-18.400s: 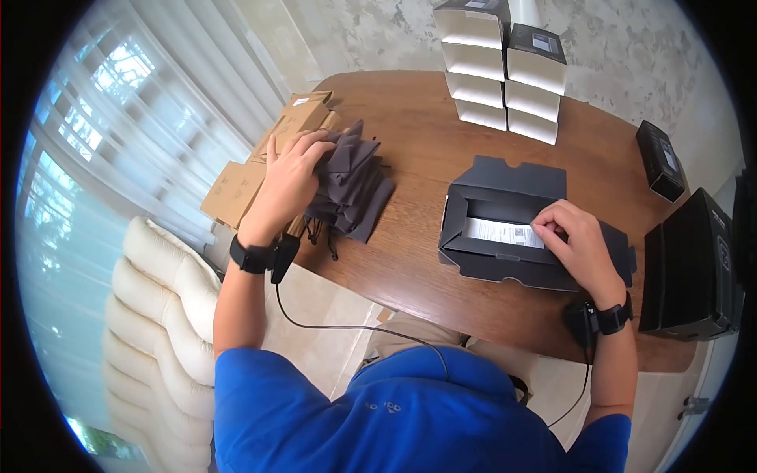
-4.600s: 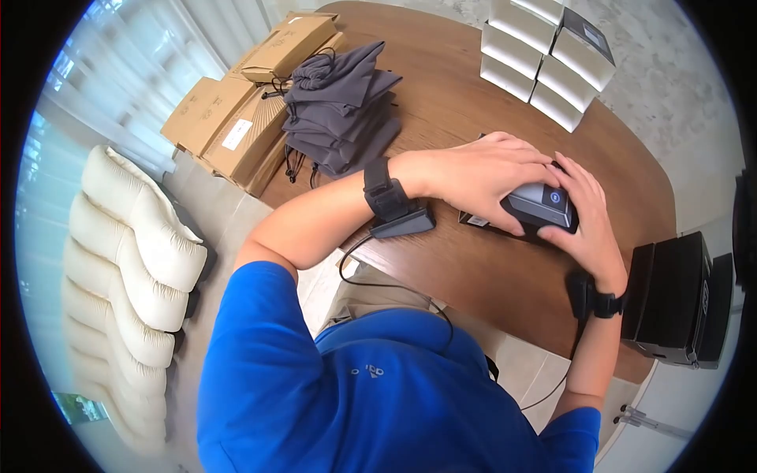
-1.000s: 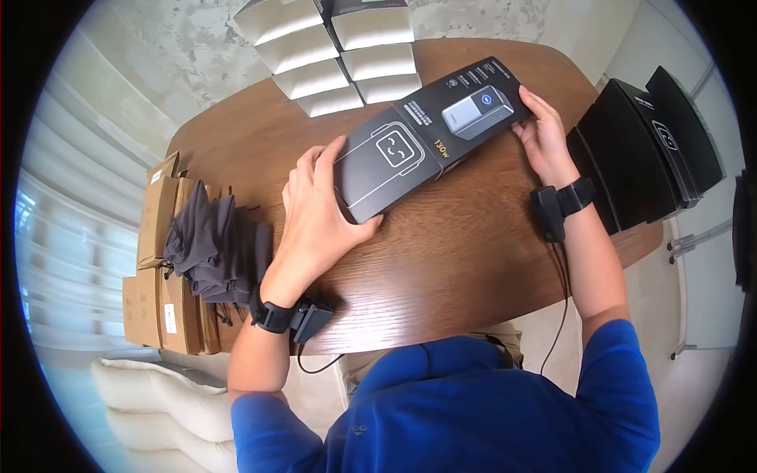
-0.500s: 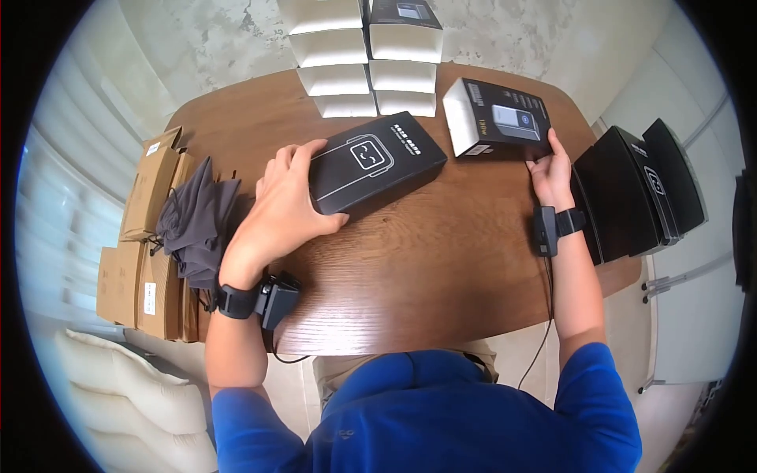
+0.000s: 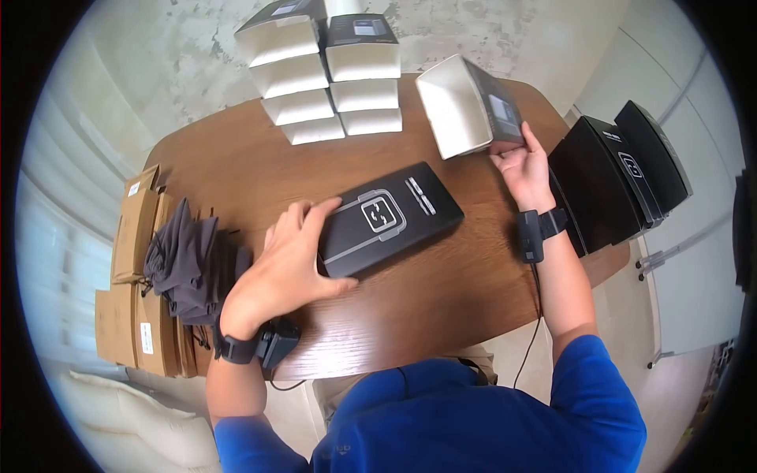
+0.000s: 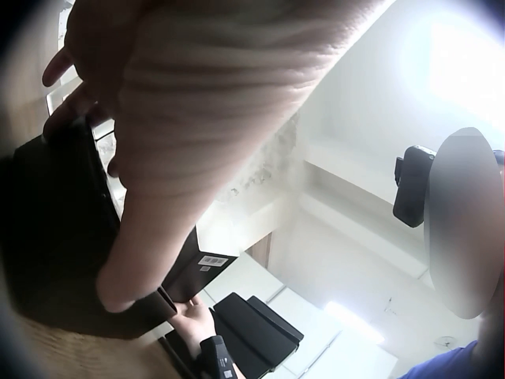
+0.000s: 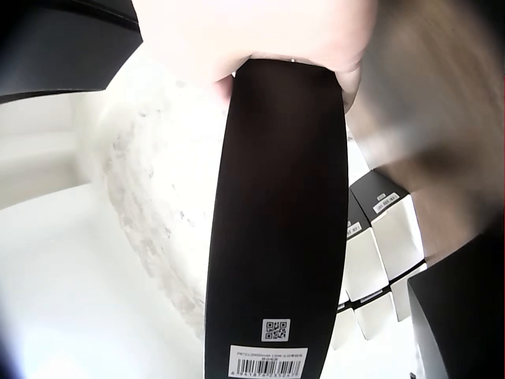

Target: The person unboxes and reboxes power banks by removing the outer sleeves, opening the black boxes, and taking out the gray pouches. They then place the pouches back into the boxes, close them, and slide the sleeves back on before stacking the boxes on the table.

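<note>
A black box (image 5: 390,217) with a printed face-like figure lies at the middle of the table. My left hand (image 5: 280,264) grips its left end, thumb on the near side and fingers on the far side; the left wrist view shows the thumb against the dark box (image 6: 55,237). In my right hand (image 5: 524,169) is a printed sleeve (image 5: 497,106), white inside, its open end facing left, held apart from the box at the back right. The right wrist view shows the sleeve's black side (image 7: 280,197) with a barcode label, pinched at one end by my right hand (image 7: 268,31).
White-sided sleeves (image 5: 292,75) stand stacked at the back. Brown cartons (image 5: 138,236) and a pile of grey drawstring bags (image 5: 185,260) lie at the left. Large black boxes (image 5: 595,181) stand at the right edge. A cream cushioned seat (image 5: 134,418) is beyond the near left edge.
The sleeve has come off the box and moved away to the right and back in my right hand. My left hand keeps its grip on the box, whose printed face is now fully uncovered.
</note>
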Available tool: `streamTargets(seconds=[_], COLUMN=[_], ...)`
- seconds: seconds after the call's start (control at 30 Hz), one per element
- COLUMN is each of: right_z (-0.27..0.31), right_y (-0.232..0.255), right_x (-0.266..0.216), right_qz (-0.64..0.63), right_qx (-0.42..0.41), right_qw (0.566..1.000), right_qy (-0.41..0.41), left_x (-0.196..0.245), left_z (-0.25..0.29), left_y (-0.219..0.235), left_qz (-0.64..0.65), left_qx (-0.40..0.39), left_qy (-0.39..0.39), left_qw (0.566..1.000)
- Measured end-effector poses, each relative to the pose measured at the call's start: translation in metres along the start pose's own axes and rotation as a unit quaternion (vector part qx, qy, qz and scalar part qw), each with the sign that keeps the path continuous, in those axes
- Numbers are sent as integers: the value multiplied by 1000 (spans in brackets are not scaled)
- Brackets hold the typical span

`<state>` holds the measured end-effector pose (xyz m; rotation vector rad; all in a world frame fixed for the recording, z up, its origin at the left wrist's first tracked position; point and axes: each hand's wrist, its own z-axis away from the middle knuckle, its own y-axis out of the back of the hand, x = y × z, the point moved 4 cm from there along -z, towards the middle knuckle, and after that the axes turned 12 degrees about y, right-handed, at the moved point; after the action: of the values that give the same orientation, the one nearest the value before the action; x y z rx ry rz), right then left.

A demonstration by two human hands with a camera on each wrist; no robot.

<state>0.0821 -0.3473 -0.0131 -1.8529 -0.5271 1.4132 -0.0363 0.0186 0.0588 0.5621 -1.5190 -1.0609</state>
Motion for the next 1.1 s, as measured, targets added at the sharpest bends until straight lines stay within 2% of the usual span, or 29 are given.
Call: streamTargets(seconds=[0.03,0.1,0.17,0.2,0.23,0.3,0.33,0.37,0.43,0.47,0.53,0.57,0.63,0.67,0.73,0.83,0.87,0.93,1.03,1.07,1.1], right_z=[2,8,21,27,28,31,35,39,43,45,51,55,63,64,65,68,68,63,61,62,63], right_y=[-8,-15,-33,-39,-41,-44,-51,-54,-62,-64,-70,-75,-84,-82,-84,-88,-88,-82,-82,-83,-85], right_x=[1,7,10,11,13,15,14,15,11,12,10,9,7,7,12,12,13,14,7,5,2], right_qz=[-7,13,54,72,71,104,117,116,138,135,155,152,211,208,272,313,306,286,265,257,273], right_qx=[-40,-20,-72,-79,-78,-104,-114,-110,-148,-146,-156,-154,-195,-194,-239,-245,-247,-198,-169,-170,-174], right_qw=[999,1000,996,994,994,989,987,987,977,978,970,971,951,952,923,908,909,924,927,927,918], right_qy=[-16,-7,-22,-20,-21,-6,10,7,66,65,102,103,114,115,127,131,135,157,208,213,231], left_x=[4,7,5,7,9,4,0,-2,-5,-6,-7,-5,7,8,15,20,21,29,27,28,24], left_z=[2,4,5,4,2,-5,-8,-11,-13,-15,-15,-16,-7,-4,3,14,17,18,16,13,8], left_y=[-1,-2,-6,-6,-6,-4,-4,-4,-2,-5,-3,-3,2,3,4,5,5,7,3,0,-9], left_qz=[3,-10,76,102,102,231,244,283,347,344,319,317,139,124,113,111,120,137,165,205,291], left_qx=[-39,-59,-112,-90,-91,-59,21,64,75,73,195,194,334,365,385,421,401,374,257,233,191], left_qy=[-6,-28,-60,-97,-96,14,-12,-37,21,22,-35,-35,-116,-152,-171,-214,-194,-179,-116,-108,-63], left_qw=[999,998,989,986,986,971,970,956,934,936,927,928,925,910,900,874,887,900,945,944,935])
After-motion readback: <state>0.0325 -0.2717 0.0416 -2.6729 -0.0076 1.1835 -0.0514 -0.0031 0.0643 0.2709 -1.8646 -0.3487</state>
